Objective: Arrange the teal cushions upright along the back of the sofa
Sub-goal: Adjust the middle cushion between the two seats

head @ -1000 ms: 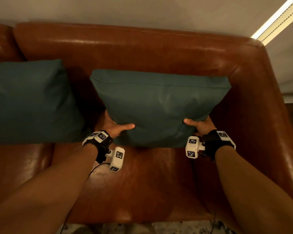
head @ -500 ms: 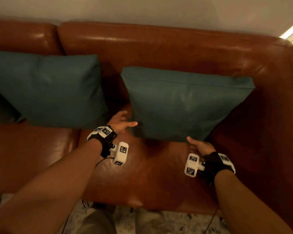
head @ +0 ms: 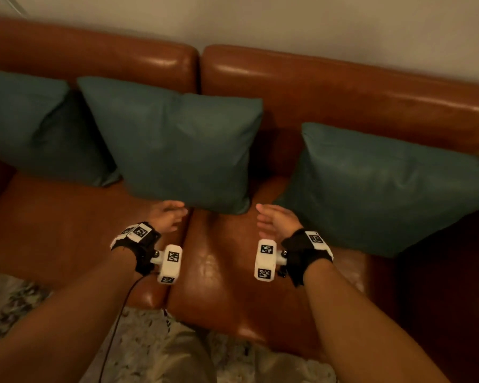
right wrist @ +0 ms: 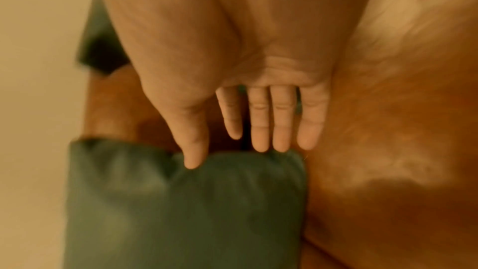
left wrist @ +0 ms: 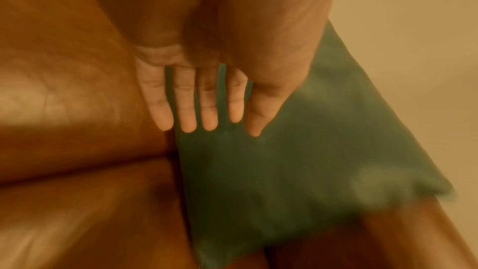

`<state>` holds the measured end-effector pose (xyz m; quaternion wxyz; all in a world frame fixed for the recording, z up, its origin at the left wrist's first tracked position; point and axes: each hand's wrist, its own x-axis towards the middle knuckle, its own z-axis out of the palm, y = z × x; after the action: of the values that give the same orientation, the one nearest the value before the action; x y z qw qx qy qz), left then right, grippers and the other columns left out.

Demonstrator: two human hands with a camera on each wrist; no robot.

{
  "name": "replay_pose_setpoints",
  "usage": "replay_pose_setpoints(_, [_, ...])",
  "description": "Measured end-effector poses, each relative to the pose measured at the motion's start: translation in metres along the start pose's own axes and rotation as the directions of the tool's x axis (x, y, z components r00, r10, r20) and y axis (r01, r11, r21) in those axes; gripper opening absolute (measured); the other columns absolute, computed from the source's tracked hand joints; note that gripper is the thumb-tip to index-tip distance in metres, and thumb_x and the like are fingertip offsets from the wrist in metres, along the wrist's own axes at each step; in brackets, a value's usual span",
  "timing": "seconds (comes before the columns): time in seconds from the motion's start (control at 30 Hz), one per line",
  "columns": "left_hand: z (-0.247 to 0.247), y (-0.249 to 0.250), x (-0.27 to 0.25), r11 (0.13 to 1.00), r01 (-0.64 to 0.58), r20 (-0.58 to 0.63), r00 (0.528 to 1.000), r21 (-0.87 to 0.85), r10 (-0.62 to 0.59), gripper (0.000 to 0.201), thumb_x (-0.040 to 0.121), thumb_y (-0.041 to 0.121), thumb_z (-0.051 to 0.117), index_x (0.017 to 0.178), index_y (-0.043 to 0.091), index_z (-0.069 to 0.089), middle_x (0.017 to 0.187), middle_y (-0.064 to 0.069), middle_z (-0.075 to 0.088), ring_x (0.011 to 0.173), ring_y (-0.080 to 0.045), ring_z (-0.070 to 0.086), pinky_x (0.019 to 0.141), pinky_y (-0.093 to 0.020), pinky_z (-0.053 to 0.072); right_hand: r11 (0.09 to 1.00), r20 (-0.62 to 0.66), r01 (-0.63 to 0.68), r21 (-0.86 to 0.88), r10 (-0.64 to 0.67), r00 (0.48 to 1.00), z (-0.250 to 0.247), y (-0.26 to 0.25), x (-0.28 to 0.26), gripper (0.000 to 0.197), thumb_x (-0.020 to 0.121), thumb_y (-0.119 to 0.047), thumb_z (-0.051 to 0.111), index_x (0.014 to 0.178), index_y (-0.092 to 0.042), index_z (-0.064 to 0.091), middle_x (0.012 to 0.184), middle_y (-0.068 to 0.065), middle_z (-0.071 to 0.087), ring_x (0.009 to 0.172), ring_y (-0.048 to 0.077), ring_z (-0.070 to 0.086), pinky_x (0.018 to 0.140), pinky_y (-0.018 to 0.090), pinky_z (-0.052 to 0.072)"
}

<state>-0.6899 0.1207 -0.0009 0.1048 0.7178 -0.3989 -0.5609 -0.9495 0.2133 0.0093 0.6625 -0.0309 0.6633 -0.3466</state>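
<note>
Both hands empty, fingers straight: left hand (head: pixel 166 217) and right hand (head: pixel 274 221) flank the middle cushion's (head: pixel 183 145) bottom edge, palms inward. Another cushion (head: pixel 385 189) leans on the sofa (head: pixel 329 92) right of the right hand, a third (head: pixel 25 120) far left.

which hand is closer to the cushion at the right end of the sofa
Right. The right hand is open just left of the right-end cushion's lower corner; the left hand is farther left, below the middle cushion.
</note>
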Motion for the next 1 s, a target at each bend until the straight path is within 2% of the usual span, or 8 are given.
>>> replay_pose_setpoints(0.13, [-0.075,0.007,0.041,0.994,-0.057,-0.110,0.993,-0.088,0.047,0.029,0.091,0.017,0.070,0.119,0.016,0.060,0.096,-0.005,0.064,0.093,-0.023,0.059,0.068,-0.033,0.049,0.995,-0.070,0.100,0.024,-0.098,0.993,0.067,-0.032,0.014,0.060,0.084,-0.028,0.073,0.136,-0.021,0.045,0.112,0.006,0.061,0.095,0.017,0.056,0.085,0.035,0.046])
replay_pose_setpoints(0.2, [-0.108,0.010,0.071,0.991,-0.071,-0.162,0.985,-0.114,0.052,0.049,0.083,0.033,0.077,0.123,0.022,0.052,0.118,-0.006,0.064,0.106,-0.023,0.059,0.080,-0.038,0.053,0.987,-0.131,0.152,0.044,-0.145,0.981,0.092,-0.043,0.029,0.079,0.078,-0.030,0.078,0.145,-0.026,0.035,0.131,0.003,0.056,0.108,0.017,0.052,0.099,0.041,0.043])
replay_pose_setpoints(0.27, [-0.139,0.016,0.107,0.989,-0.114,-0.193,0.977,-0.095,0.094,0.101,0.058,0.062,0.083,0.142,0.024,0.041,0.138,-0.007,0.059,0.118,-0.025,0.061,0.101,-0.046,0.051,0.968,-0.187,0.240,0.072,-0.223,0.957,0.111,-0.055,0.043,0.104,0.068,-0.031,0.086,0.151,-0.028,0.024,0.136,-0.002,0.054,0.117,0.017,0.053,0.106,0.047,0.041])
replay_pose_setpoints(0.33, [-0.167,0.018,0.149,0.986,-0.136,-0.204,0.972,-0.097,0.114,0.141,0.034,0.083,0.080,0.153,0.028,0.027,0.151,-0.006,0.049,0.131,-0.026,0.055,0.111,-0.047,0.045,0.955,-0.271,0.293,0.045,-0.270,0.924,0.123,-0.057,0.065,0.132,0.039,-0.047,0.096,0.149,-0.036,0.025,0.142,0.000,0.054,0.122,0.025,0.058,0.102,0.053,0.048])
replay_pose_setpoints(0.43, [-0.189,0.029,0.195,0.979,-0.157,-0.155,0.978,-0.127,0.137,0.146,0.033,0.081,0.083,0.156,0.032,0.020,0.159,-0.001,0.039,0.140,-0.024,0.047,0.116,-0.047,0.039,0.941,-0.331,0.332,-0.064,-0.334,0.883,0.123,-0.050,0.100,0.147,0.015,-0.064,0.091,0.146,-0.042,0.029,0.146,-0.001,0.050,0.128,0.027,0.054,0.103,0.050,0.048])
replay_pose_setpoints(0.63, [-0.167,0.056,0.166,0.925,-0.165,0.037,0.981,-0.341,0.189,0.102,0.066,0.047,0.085,0.153,0.036,0.031,0.137,0.007,0.057,0.114,-0.017,0.061,0.104,-0.043,0.047,0.929,-0.392,0.370,0.006,-0.338,0.856,0.145,-0.049,0.079,0.139,0.030,-0.055,0.092,0.151,-0.036,0.024,0.147,0.001,0.050,0.130,0.027,0.052,0.106,0.049,0.045])
replay_pose_setpoints(0.87, [-0.148,0.053,0.165,0.908,-0.155,-0.013,0.987,-0.389,0.163,0.105,0.058,0.060,0.084,0.150,0.037,0.038,0.141,0.007,0.057,0.126,-0.021,0.057,0.113,-0.049,0.042,0.916,-0.364,0.400,0.042,-0.359,0.859,0.141,-0.049,0.081,0.119,0.032,-0.054,0.094,0.139,-0.033,0.046,0.132,-0.002,0.063,0.118,0.024,0.062,0.100,0.047,0.050])
replay_pose_setpoints(1.0, [-0.145,0.057,0.167,0.930,-0.128,-0.021,0.991,-0.346,0.129,0.122,0.034,0.074,0.086,0.145,0.044,0.044,0.145,0.009,0.057,0.129,-0.021,0.057,0.112,-0.050,0.042,0.918,-0.390,0.395,0.013,-0.360,0.848,0.137,-0.054,0.073,0.096,0.058,-0.036,0.091,0.142,-0.024,0.045,0.137,0.001,0.059,0.123,0.023,0.057,0.104,0.040,0.047])
